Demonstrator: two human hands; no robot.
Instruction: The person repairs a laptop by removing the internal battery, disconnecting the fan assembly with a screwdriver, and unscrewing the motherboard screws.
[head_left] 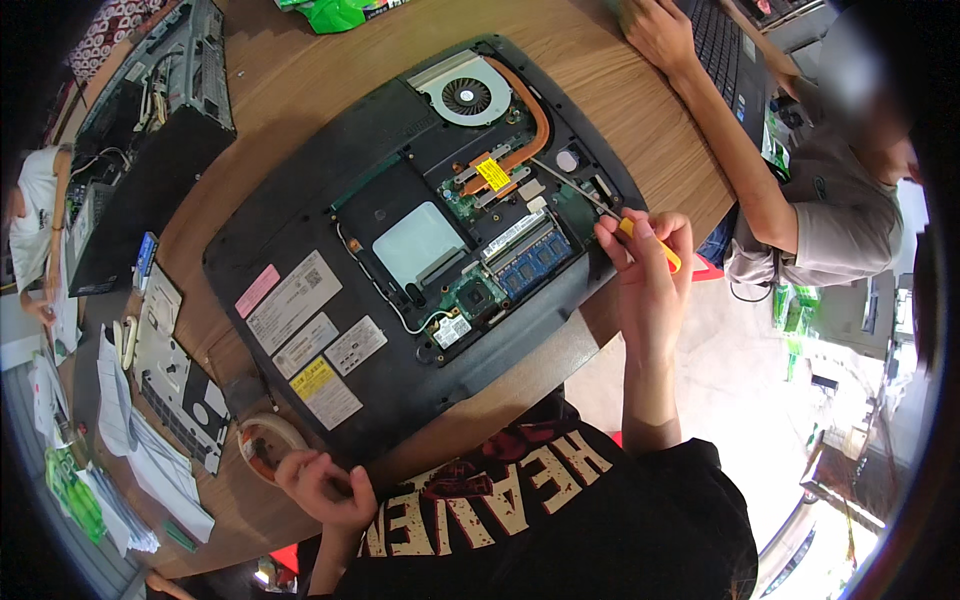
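A black laptop (pixel 310 215) lies upside down on the wooden table with its underside uncovered. Its round fan (pixel 468 96), copper heat pipe (pixel 540 118) and blue memory module (pixel 535 266) show. My right hand (pixel 652 270) grips a screwdriver (pixel 628 228) by its yellow handle. The long metal shaft reaches left across the board, its tip close to the heat sink (pixel 492 174); whether it touches a screw is too small to tell. My left hand (pixel 325 488) is raised at the near edge, fingers loosely curled with nothing visible in them, beside a roll of tape (pixel 268 444).
At the left stand an opened dark computer chassis (pixel 160 150) and a metal panel (pixel 180 370), with white papers (pixel 150 450) below. Across the table on the right, another person's arm (pixel 740 150) rests by a laptop keyboard (pixel 722 60). A green packet (pixel 340 12) lies at the far edge.
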